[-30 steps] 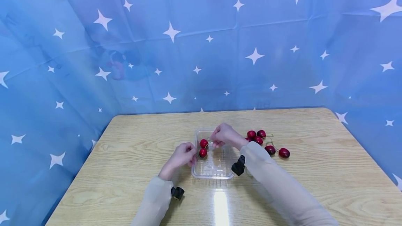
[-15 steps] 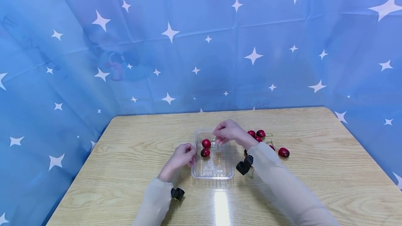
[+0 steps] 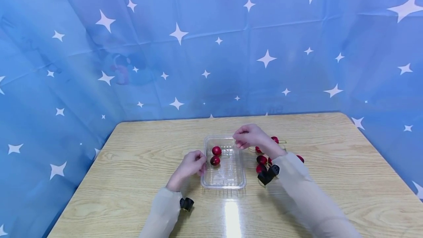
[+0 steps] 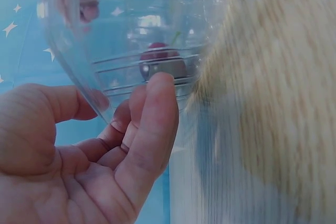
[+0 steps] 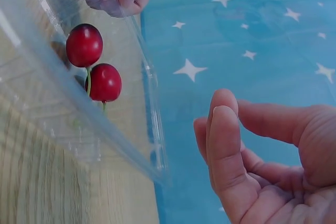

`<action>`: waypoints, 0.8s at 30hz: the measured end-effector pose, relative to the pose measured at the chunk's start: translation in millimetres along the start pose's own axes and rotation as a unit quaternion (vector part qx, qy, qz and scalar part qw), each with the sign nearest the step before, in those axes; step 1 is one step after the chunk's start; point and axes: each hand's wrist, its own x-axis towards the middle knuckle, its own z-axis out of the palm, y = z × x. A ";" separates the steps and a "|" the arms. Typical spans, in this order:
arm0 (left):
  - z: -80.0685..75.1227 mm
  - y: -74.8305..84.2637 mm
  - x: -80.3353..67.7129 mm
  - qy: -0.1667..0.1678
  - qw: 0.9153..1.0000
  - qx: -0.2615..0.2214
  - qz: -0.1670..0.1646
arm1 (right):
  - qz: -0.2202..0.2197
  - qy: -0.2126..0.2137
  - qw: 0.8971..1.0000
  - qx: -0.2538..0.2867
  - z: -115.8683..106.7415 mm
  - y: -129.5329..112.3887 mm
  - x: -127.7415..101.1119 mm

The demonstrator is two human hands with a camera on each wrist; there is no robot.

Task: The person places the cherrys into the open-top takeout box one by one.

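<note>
Gripping tub [image 3: 228,175], left hand [image 3: 191,163]; right hand [image 3: 250,136] loosely curled; right forearm [image 3: 305,186] partly hiding cherries [image 3: 261,159]

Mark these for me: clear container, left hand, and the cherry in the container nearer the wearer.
Clear container [image 3: 232,170]: head view, bare floor inside its walls.
Left hand [image 3: 190,163]: head view, back of the hand.
Nearer cherry [image 3: 215,161]: head view, middle of its visible skin.
</note>
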 end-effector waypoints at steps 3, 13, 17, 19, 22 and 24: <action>0.3 -5.4 3.1 0.000 1.000 0.001 0.000 | -0.005 0.000 1.000 0.006 -5.5 2.5 -2.1; 2.6 -38.3 18.2 0.001 1.000 -0.008 0.025 | -0.005 0.006 0.999 0.031 -18.0 13.5 -6.6; 3.0 -40.1 20.4 0.005 1.000 -0.001 0.010 | -0.009 0.007 0.999 0.040 -23.2 16.2 -9.3; 3.1 -40.3 20.9 0.006 1.000 -0.001 0.005 | -0.009 0.009 0.999 0.038 -26.3 17.3 -11.2; 3.3 -40.6 21.0 0.004 1.000 0.000 0.002 | -0.010 0.009 0.999 0.033 -31.5 18.5 -14.4; 3.4 -40.3 21.4 0.003 1.000 0.000 0.000 | -0.007 0.013 0.999 0.031 -35.2 19.4 -16.4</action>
